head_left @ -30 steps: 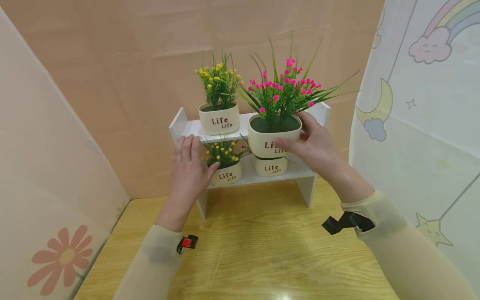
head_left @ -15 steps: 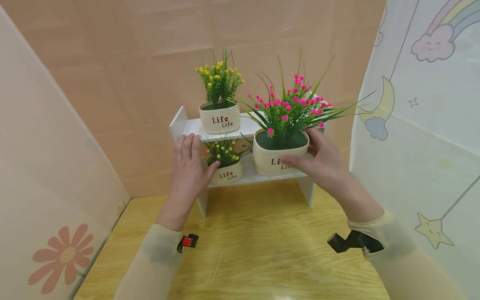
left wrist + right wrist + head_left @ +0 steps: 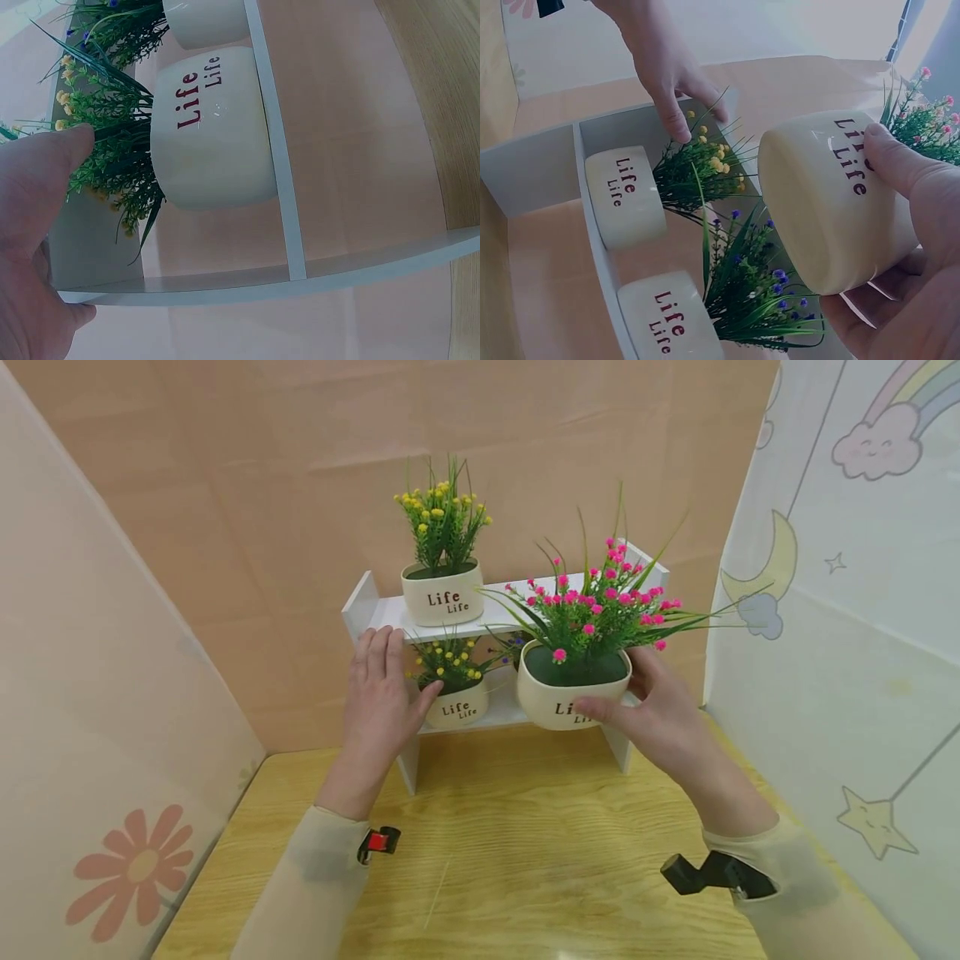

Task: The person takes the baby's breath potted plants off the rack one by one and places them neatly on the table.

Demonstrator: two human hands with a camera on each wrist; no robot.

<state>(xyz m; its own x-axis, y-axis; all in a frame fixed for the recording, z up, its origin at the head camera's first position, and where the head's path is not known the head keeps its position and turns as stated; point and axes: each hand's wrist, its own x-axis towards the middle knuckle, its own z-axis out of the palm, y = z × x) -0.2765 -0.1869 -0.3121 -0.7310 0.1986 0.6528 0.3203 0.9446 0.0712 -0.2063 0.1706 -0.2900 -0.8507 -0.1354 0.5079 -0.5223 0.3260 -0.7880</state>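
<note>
My right hand holds a cream "Life" flowerpot with pink artificial flowers, thumb across its front and fingers behind. The pot is in the air in front of the shelf's right half; its underside shows in the right wrist view. My left hand rests with straight fingers on the left end of the white two-tier shelf, thumb spread toward a lower-tier pot of yellow flowers. On the upper tier stands another yellow-flowered pot. A blue-flowered pot on the lower tier is mostly hidden in the head view.
The shelf stands on a wooden table against a peach backdrop. Printed white cloth bounds the right side, and a pale panel with a flower print bounds the left.
My right hand has lowered the pink-flowered pot from upper-tier height, bringing it down and to the right. The left hand has stayed at the shelf's left end.
</note>
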